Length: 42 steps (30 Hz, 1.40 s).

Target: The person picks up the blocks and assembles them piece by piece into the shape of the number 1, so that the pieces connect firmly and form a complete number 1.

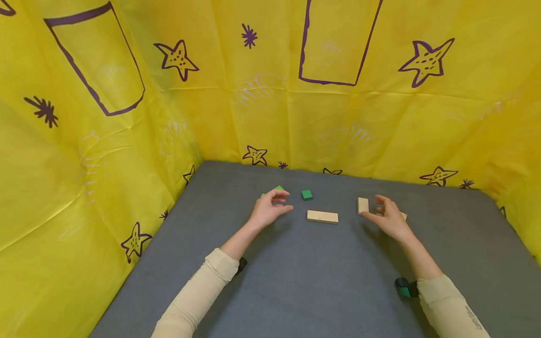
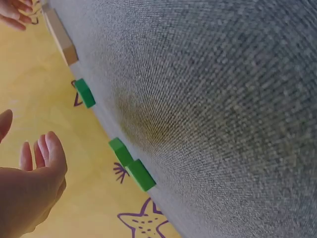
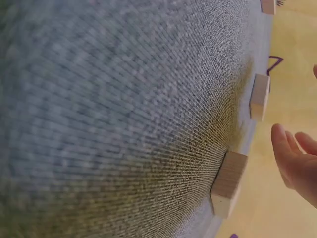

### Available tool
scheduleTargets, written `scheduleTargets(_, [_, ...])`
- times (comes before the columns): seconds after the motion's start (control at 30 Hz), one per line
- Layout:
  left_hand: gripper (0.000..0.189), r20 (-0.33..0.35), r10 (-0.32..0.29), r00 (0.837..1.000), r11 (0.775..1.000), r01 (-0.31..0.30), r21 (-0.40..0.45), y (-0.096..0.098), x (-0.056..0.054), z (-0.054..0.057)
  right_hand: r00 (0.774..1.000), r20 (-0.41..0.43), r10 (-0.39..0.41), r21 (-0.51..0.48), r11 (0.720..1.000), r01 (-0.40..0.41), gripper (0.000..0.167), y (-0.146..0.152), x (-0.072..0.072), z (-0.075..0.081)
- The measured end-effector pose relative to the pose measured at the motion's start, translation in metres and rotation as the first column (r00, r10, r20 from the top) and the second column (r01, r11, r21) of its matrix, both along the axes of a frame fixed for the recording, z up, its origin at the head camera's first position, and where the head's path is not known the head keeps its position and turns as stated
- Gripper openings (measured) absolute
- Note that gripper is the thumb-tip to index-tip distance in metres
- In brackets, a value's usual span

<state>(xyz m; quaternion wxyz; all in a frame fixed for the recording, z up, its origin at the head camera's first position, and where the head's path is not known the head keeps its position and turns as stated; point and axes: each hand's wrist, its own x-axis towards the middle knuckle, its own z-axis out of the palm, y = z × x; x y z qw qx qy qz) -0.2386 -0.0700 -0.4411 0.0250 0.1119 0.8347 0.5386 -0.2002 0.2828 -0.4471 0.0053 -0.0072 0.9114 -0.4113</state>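
Note:
My left hand hovers over the table's left-centre, thumb and fingers apart, with nothing between them. It partly hides two light green blocks; in the left wrist view these light green blocks lie touching end to end. A darker green block lies to the right of its fingertips. On the other side my right hand is held the same way, also holding nothing. Its thumb is close to a short-looking wooden block, and another wooden block shows from behind it. Between the hands lies a long wooden block.
A dark grey cloth-covered table carries all the blocks. Yellow curtains printed with purple starfish and outlines hang along its back and sides. Dark straps with small devices sit at the wrists, beside light sleeves.

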Motion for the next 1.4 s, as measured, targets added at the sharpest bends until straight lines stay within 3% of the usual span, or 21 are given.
scheduleTargets(0.4, [0.044,0.065,-0.117,0.991,0.990,0.122,-0.076,0.014,-0.001,-0.006,0.999,0.046,0.029,0.006,1.000,-0.030,0.080,0.000,-0.012,-0.007])
scheduleTargets(0.8, [0.042,0.076,-0.192,0.979,0.966,0.202,-0.160,0.033,-0.003,-0.011,0.997,0.047,0.063,0.053,0.996,-0.065,0.076,0.001,-0.022,-0.012])
scheduleTargets(1.03, [0.040,0.072,-0.214,0.974,0.955,0.224,-0.196,0.041,-0.007,-0.020,0.996,0.040,0.083,0.058,0.995,-0.085,0.076,0.003,-0.026,-0.016])
scheduleTargets(1.4, [0.043,0.087,-0.219,0.972,0.943,0.234,-0.238,0.048,-0.013,-0.023,0.995,0.040,0.096,0.050,0.994,-0.098,0.075,0.007,-0.030,-0.024])
